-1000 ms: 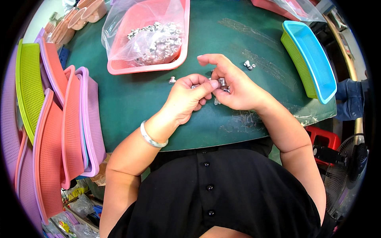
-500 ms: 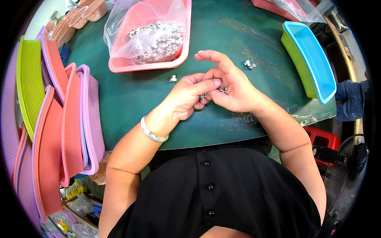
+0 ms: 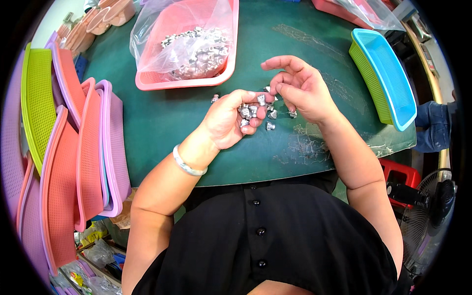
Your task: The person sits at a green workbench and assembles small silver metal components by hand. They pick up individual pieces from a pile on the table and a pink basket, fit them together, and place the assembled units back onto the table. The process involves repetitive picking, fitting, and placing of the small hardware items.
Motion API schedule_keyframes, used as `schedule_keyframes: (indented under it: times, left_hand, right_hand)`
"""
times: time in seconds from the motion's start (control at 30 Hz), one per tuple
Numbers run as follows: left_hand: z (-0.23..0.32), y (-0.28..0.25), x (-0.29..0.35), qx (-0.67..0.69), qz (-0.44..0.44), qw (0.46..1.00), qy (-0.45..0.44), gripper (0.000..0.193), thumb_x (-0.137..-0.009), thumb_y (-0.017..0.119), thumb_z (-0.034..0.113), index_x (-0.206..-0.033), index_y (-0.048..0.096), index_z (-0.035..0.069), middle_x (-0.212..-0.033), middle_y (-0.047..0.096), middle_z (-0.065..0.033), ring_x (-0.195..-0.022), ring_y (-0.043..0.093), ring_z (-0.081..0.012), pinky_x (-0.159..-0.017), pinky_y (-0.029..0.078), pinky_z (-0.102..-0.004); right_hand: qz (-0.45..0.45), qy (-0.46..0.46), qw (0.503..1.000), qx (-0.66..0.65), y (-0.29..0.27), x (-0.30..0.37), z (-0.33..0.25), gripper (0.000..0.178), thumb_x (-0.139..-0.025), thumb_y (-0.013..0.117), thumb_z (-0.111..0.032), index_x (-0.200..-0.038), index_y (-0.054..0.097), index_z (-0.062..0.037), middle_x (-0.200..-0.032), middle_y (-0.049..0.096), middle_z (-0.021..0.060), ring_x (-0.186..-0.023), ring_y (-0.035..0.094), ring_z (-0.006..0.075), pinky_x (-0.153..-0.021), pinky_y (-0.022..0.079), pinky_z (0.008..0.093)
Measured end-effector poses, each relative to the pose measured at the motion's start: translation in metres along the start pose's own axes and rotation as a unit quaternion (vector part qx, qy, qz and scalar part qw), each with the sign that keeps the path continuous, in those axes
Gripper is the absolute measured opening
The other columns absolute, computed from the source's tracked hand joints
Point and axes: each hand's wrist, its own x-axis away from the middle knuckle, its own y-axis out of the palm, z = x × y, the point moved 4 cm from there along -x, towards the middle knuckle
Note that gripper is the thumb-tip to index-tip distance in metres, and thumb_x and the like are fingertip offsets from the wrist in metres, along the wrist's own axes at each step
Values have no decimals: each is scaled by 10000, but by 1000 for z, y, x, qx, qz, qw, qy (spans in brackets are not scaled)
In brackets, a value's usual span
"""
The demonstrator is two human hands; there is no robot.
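Observation:
Several small silver metal parts with ribbed ends [image 3: 250,111] lie in my left hand [image 3: 226,118], its palm turned up and fingers curled round them. One more part [image 3: 261,100] rests at its fingers. My right hand [image 3: 307,93] is just to the right, index finger stretched out, thumb bent against another finger in a pinch; whatever is between them is too small to make out. Loose parts [image 3: 270,126] lie on the green tabletop between and below the hands, one [image 3: 293,114] right under my right hand's curled fingers. A single part [image 3: 215,98] sits beyond my left wrist.
A pink basket [image 3: 187,84] holding a clear plastic bag [image 3: 147,42] of similar parts stands ahead. A blue and green basket [image 3: 386,78] is at the right. Stacked coloured baskets [image 3: 64,191] line the left side; a fan [image 3: 425,211] stands at lower right.
My hands have drawn apart, the right one moving right. My left palm has opened to show its parts, and several loose parts now show on the table between the hands.

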Motion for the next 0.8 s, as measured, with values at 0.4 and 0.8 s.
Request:
schedule_keyframes:
  times: [0.4, 0.8]
  left_hand:
    - [1, -5, 3, -16, 30, 999, 11, 166, -887, 461, 150, -925, 528, 4, -750, 568, -72, -565, 487, -91, -389, 344, -162]
    - [4, 0, 6, -12, 13, 1000, 18, 183, -875, 493, 151, -923, 566, -10, -703, 567, -47, -544, 487, -87, -400, 337, -162]
  right_hand:
    - [-87, -69, 977, 180, 5, 0, 3, 189, -809, 588, -51, -994, 601, -14, -882, 580, 26, -753, 539, 84, -654, 440, 224]
    - [-64, 46, 995, 63, 1, 0, 8, 146, -820, 580, -73, -957, 615, -38, -704, 569, -14, -501, 433, 24, -430, 337, 173]
